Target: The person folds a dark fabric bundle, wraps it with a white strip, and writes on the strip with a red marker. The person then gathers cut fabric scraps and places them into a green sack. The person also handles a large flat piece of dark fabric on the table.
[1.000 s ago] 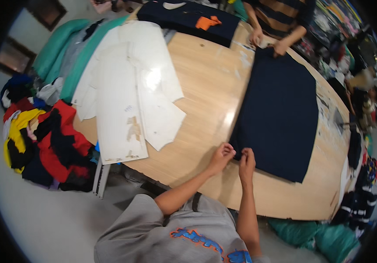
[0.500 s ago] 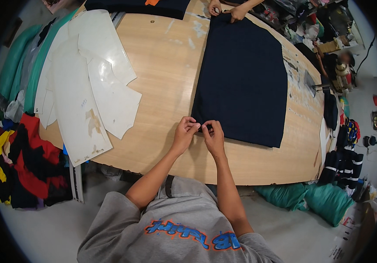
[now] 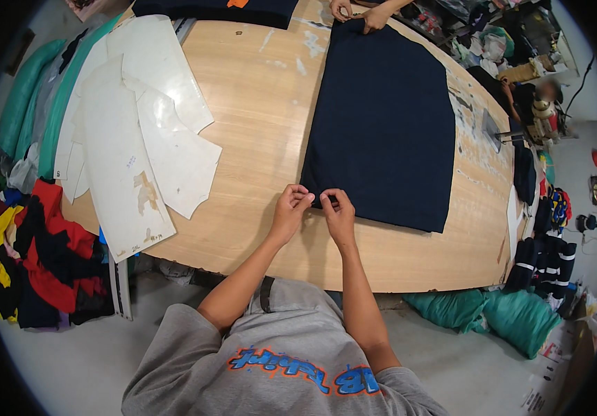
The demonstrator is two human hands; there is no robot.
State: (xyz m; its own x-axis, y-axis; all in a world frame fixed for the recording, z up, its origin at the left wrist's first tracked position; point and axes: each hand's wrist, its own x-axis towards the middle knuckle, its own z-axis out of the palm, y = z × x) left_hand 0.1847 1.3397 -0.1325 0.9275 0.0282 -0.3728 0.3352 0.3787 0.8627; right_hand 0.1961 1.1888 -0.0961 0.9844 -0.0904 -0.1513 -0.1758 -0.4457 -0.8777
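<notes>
A long panel of dark navy fabric (image 3: pixel 385 125) lies flat on the wooden table (image 3: pixel 257 90), running away from me. At its near left corner my left hand (image 3: pixel 291 210) pinches the edge between thumb and fingers. Close beside it, my right hand (image 3: pixel 338 211) also has its fingertips closed on the near edge of the cloth. The bit of cloth between my fingertips is small and partly covered by them. Across the table, another person's hands (image 3: pixel 371 19) grip the far edge of the same fabric.
White pattern templates (image 3: pixel 125 152) overlap on the table's left side. More dark cloth (image 3: pixel 215 10) lies at the far left. Coloured fabric scraps (image 3: pixel 48 256) are heaped beyond the left edge. Green bags (image 3: pixel 492 315) rest on the floor at the right, and a person (image 3: pixel 538 104) sits farther back.
The navy fabric's left edge and near corner have shifted very slightly left. My hands stay at the same corner, fingertips still pinched; the other person's hands have barely moved.
</notes>
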